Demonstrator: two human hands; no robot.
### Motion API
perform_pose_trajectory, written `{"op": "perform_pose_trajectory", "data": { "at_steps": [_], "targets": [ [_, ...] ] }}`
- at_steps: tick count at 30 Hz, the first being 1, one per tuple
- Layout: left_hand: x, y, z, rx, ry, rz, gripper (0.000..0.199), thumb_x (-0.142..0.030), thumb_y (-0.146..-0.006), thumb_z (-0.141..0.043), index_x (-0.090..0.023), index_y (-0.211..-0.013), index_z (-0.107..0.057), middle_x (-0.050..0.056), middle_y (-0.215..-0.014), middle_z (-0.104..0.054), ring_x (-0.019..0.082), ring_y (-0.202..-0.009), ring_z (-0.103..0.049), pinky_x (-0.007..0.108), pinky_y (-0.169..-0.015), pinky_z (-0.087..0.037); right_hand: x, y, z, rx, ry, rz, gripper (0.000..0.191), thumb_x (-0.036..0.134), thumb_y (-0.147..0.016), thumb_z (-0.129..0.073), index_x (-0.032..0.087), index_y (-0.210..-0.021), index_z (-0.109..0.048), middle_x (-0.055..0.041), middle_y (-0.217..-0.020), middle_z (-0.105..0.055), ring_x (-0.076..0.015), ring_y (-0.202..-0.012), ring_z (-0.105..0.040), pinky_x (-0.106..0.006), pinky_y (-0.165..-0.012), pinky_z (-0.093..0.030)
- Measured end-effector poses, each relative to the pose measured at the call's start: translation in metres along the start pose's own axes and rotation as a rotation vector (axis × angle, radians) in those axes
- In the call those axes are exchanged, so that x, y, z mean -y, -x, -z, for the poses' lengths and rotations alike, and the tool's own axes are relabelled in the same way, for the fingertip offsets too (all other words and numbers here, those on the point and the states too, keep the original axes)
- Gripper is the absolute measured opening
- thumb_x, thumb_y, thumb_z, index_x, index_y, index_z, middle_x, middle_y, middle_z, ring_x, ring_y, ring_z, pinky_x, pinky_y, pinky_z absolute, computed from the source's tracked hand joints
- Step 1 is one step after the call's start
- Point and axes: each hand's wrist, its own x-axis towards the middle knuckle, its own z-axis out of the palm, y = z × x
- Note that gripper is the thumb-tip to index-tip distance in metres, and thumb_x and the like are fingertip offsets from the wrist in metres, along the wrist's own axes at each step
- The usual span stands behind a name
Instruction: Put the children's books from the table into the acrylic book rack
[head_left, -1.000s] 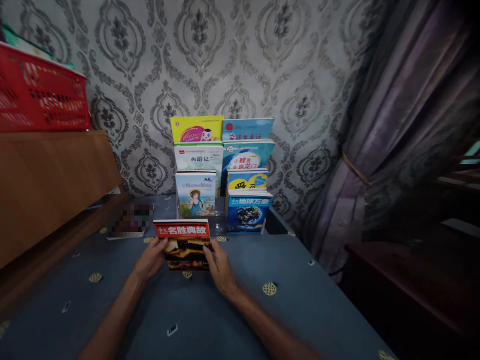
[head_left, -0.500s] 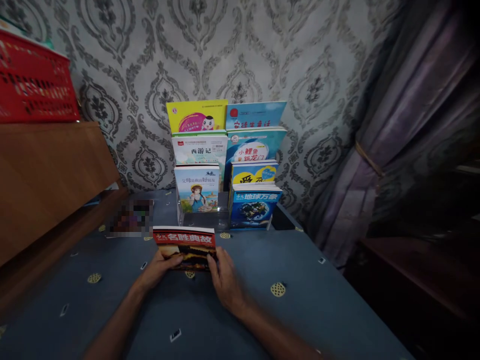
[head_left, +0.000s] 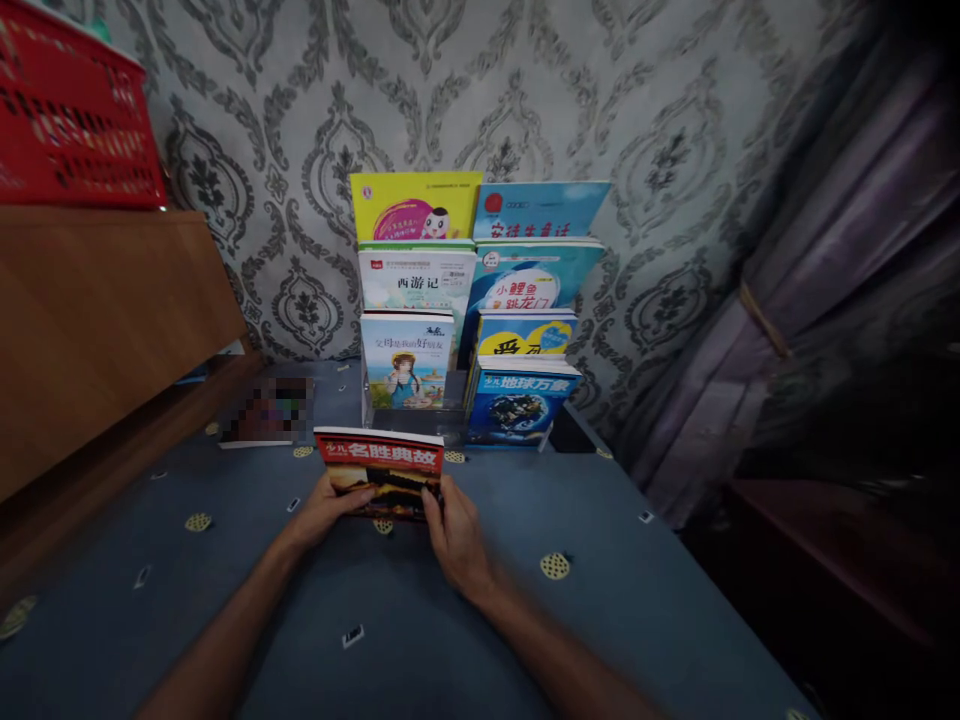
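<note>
A red-topped book (head_left: 381, 474) is held upright and tilted back between my two hands over the table. My left hand (head_left: 330, 508) grips its left edge, thumb across the front cover. On the right edge my right hand (head_left: 454, 525) is closed, its thumb also on the cover. Just behind stands a clear rack (head_left: 416, 425) with several books in tiers. A white book with a girl on its cover (head_left: 407, 365) is at the front left, and a blue book with a globe (head_left: 519, 405) at the front right.
A blurred book or booklet (head_left: 266, 412) lies on the blue tablecloth (head_left: 420, 630) at the left. A wooden cabinet (head_left: 105, 330) bears a red basket (head_left: 79, 120). A dark flat object (head_left: 571, 433) lies right of the rack, near a tied curtain (head_left: 697, 390).
The view has shifted, so the rack appears higher, larger and farther right. Both hands still hold the red-topped book, which now appears slightly higher and tipped down to the right.
</note>
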Motion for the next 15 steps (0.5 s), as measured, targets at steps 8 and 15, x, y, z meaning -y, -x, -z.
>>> {"op": "perform_pose_trajectory", "data": {
  "at_steps": [8, 15],
  "targets": [
    [-0.0005, -0.0018, -0.0001, 0.002, 0.014, -0.059, 0.051, -0.041, -0.064, -0.086, -0.014, -0.106, -0.074, 0.009, -0.105, -0.078, 0.029, -0.1, -0.072, 0.041, -0.096, -0.055, 0.0019, -0.0019, 0.0028, 0.01, 0.018, 0.01, 0.023, 0.029, -0.103, -0.035, 0.023, -0.094, -0.055, -0.0017, -0.074, -0.063, -0.0175, -0.064, -0.061, -0.026, -0.061, -0.049],
    [0.0016, 0.0005, 0.0012, -0.073, -0.003, -0.049, 0.049, -0.045, -0.063, -0.087, -0.015, -0.099, -0.076, 0.008, -0.099, -0.079, 0.029, -0.095, -0.073, 0.039, -0.091, -0.056, 0.0046, -0.0036, 0.006, 0.03, -0.004, -0.01, 0.021, 0.027, -0.102, -0.037, 0.023, -0.094, -0.056, -0.0037, -0.078, -0.067, -0.0188, -0.07, -0.066, -0.027, -0.064, -0.051]
  ]
}}
